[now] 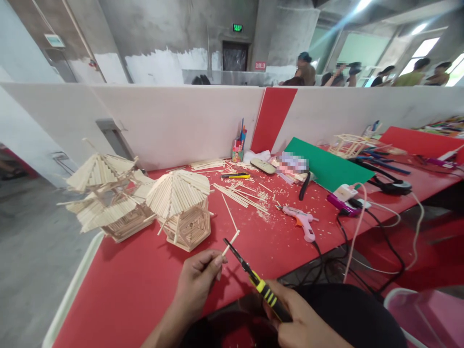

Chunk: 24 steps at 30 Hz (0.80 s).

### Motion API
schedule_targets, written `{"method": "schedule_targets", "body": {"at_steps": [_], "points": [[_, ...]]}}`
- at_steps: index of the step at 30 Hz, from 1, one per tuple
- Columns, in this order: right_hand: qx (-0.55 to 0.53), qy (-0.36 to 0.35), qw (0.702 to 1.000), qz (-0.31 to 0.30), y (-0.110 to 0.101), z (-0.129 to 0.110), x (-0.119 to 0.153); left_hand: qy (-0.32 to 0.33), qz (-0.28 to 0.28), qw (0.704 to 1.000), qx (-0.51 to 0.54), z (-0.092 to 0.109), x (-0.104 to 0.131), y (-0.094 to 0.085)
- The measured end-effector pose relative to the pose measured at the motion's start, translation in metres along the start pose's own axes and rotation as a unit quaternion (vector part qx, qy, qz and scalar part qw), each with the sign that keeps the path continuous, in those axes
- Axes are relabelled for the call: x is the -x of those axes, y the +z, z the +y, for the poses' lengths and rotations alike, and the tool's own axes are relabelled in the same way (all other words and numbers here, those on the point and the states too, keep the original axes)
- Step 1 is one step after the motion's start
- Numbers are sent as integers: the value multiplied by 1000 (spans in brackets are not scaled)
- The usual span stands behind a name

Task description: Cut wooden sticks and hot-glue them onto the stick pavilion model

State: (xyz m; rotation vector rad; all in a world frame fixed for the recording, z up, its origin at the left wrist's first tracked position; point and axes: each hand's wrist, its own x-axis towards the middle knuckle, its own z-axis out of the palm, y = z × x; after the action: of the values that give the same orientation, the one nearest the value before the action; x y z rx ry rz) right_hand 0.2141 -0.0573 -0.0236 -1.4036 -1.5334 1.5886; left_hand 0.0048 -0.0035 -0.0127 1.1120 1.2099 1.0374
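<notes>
Stick (231, 242) pinched in left hand (197, 280), slanting up to the right.
Met at far tip by pliers (253, 278) gripped in right hand (300, 321) (nose aimed far-left).

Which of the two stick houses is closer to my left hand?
The single-roofed hexagonal stick house, just beyond your left hand; the two-tiered house stands farther left.

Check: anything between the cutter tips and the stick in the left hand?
Nothing visible. The cutters in the right hand have their tips right at the wooden stick pinched by the left hand, above bare red table.
</notes>
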Motion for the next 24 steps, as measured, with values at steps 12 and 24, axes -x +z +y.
{"method": "schedule_targets", "body": {"at_steps": [12,24], "points": [[-381,113,900,-179,-9,2,-13,161,113,978,-65,-18,-48,21],[-203,72,972,-97,-26,-8,2,84,152,982,78,-19,-30,11]]}}
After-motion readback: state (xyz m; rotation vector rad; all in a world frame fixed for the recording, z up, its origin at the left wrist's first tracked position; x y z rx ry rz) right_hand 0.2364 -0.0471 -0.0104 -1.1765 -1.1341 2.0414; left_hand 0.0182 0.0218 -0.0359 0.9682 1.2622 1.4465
